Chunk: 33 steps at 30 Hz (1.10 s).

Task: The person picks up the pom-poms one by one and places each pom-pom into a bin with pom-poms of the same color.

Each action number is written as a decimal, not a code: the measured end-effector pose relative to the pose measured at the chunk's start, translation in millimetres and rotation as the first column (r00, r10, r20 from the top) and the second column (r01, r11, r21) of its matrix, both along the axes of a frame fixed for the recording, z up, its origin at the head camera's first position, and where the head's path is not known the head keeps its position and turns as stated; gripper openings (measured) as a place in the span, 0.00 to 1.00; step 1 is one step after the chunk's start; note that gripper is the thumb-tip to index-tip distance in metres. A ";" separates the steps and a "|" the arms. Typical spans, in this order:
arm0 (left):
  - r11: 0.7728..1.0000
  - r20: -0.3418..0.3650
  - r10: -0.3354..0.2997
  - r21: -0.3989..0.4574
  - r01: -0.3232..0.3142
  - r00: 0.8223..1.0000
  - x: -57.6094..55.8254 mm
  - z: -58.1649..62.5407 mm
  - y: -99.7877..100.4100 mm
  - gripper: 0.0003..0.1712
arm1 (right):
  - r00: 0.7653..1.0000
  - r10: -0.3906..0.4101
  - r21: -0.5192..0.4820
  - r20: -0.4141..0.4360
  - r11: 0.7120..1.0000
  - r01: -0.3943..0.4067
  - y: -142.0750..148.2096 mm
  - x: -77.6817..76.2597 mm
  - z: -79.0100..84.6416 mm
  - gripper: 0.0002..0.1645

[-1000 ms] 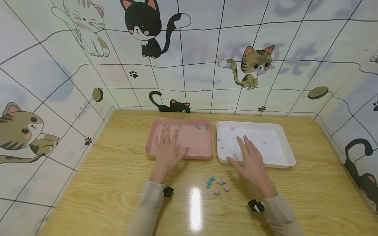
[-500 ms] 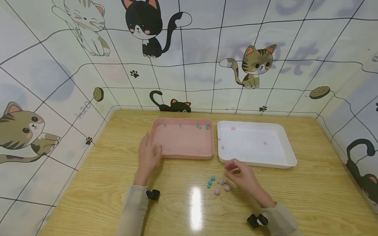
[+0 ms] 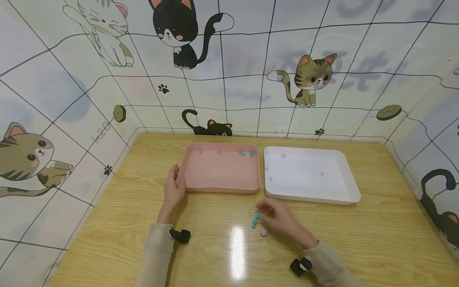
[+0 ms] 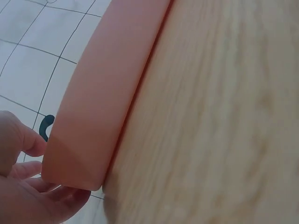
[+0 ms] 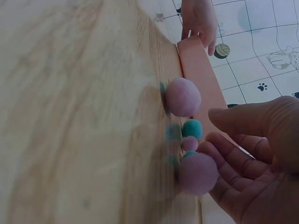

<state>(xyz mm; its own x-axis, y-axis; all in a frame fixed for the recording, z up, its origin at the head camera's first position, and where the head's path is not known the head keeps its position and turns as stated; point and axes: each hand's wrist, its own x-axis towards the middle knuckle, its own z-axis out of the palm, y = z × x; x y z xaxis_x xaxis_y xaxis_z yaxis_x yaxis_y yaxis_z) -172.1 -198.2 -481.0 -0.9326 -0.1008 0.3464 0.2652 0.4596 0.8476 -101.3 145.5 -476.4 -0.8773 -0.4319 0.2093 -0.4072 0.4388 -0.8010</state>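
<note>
Nearest, loose balls (image 3: 255, 221) lie on the worktop (image 3: 208, 255) before the near right corner of the pink tray (image 3: 224, 171). Beside them, the right hand (image 3: 281, 219), a second ago spread over the tray's right-hand neighbour, is half open, thumb apart, visibly holding nothing. The left hand (image 3: 173, 193), formerly above the tray, grips its near left corner; attention apparently shifts to the balls. Teal balls (image 3: 219, 151) line the tray's far side.

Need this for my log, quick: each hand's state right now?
Left hand: holding the pink tray by its left edge.
Right hand: open beside the balls, apparently holding nothing.
</note>
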 end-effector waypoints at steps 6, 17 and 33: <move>0.991 0.178 0.026 0.123 -0.048 0.984 -4.7 -0.8 -4.0 0.25 | 1.000 0.024 0.022 0.009 0.999 -0.025 -6.2 -4.5 -2.7 0.13; 0.986 0.248 0.043 0.147 -0.082 0.968 -9.2 -5.0 -8.6 0.25 | 0.994 0.100 0.050 0.033 0.994 -0.101 -11.1 -8.8 -4.6 0.11; 0.979 0.255 0.023 0.189 -0.073 0.967 -10.5 -2.8 -8.0 0.25 | 0.998 0.055 -0.017 0.004 0.998 -0.055 -8.1 -9.5 5.7 0.10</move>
<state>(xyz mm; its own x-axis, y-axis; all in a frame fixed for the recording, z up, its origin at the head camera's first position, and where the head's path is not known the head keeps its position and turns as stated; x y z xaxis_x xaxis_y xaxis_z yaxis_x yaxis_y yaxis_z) -182.6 -206.1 -483.7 -0.9793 -0.1894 0.0713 0.0146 0.2855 0.9583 -110.8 137.4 -470.7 -0.8533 -0.4758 0.2134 -0.4270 0.4025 -0.8097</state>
